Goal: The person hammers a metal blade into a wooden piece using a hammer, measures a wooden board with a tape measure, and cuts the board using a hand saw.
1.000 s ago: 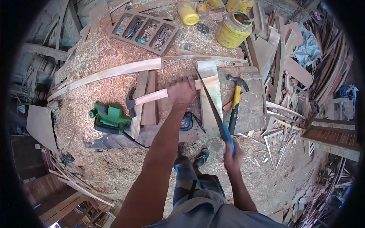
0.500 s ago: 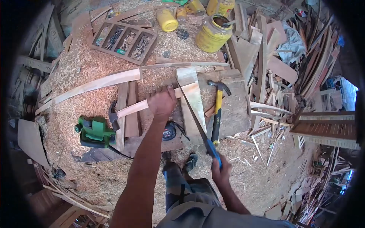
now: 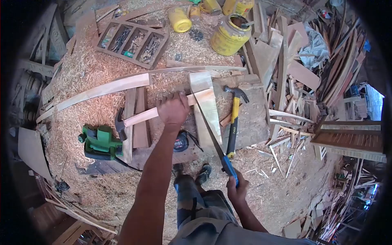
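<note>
My left hand [image 3: 173,109] is closed around a pale wooden hammer handle [image 3: 141,117], pressing it down. A dark claw hammer head [image 3: 119,124] sits at the handle's left end. The handle's right part lies across a light wooden board [image 3: 206,112]. My right hand [image 3: 238,188] grips the blue handle of a handsaw [image 3: 212,132]. Its blade runs up and left, the far end touching the wooden handle just right of my left hand. A yellow-and-black claw hammer [image 3: 234,118] lies to the right of the board. A tape measure [image 3: 181,142] rests below my left hand.
A green power planer [image 3: 100,143] stands at the left on shavings. Behind are a divided wooden tray [image 3: 132,45] of small hardware, a curved wood strip [image 3: 98,93] and a yellow tub [image 3: 230,36]. Scrap wood [image 3: 281,61] is heaped at right.
The saw and my right hand have moved slightly down toward my body, along the cut line. My left hand keeps its hold on the wooden handle.
</note>
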Available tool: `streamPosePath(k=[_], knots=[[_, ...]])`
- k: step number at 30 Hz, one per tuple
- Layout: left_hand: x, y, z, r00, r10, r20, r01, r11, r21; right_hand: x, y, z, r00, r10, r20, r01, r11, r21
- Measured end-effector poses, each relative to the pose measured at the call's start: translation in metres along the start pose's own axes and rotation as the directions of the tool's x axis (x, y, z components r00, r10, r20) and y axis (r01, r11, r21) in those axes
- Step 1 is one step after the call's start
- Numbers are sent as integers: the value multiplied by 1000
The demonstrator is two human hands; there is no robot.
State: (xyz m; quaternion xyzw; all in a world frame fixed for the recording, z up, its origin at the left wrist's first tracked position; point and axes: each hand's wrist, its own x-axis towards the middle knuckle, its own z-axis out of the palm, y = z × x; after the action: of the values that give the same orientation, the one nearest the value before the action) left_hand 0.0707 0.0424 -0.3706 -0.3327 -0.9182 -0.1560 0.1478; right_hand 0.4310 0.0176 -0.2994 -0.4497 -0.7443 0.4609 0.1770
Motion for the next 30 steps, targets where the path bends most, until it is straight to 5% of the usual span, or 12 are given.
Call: streamPosePath(k=[6,11,13,16,20,25,27,30], knots=[[-1,0,-2,999,-21,45,23,999,-48,144,-49,83,954,-284,-93,282,959,-32],[-2,4,-2,999,-25,24,26,999,-38,24,22,24,993,-100,-64,97,994,-52],[2,0,1,1000,-18,-5,18,1000,-16,-25,5,-6,999,-25,-44,29,995,92],[-2,-2,1,1000,-14,-22,13,999,-30,34,1,32,980,-177,-96,164,978,-130],[1,0,4,999,-5,-39,3,998,-60,151,-60,79,986,-163,-31,162,985,-54],[1,3,-2,1000,-14,13,15,997,-71,11,28,24,999,43,-24,-46,994,-102],[0,-1,3,1000,9,-29,-10,1000,-25,-32,24,-6,997,82,12,-83,992,98],[-2,-2,5,1000,-9,-14,9,999,-36,36,4,39,998,32,-48,-30,999,39]])
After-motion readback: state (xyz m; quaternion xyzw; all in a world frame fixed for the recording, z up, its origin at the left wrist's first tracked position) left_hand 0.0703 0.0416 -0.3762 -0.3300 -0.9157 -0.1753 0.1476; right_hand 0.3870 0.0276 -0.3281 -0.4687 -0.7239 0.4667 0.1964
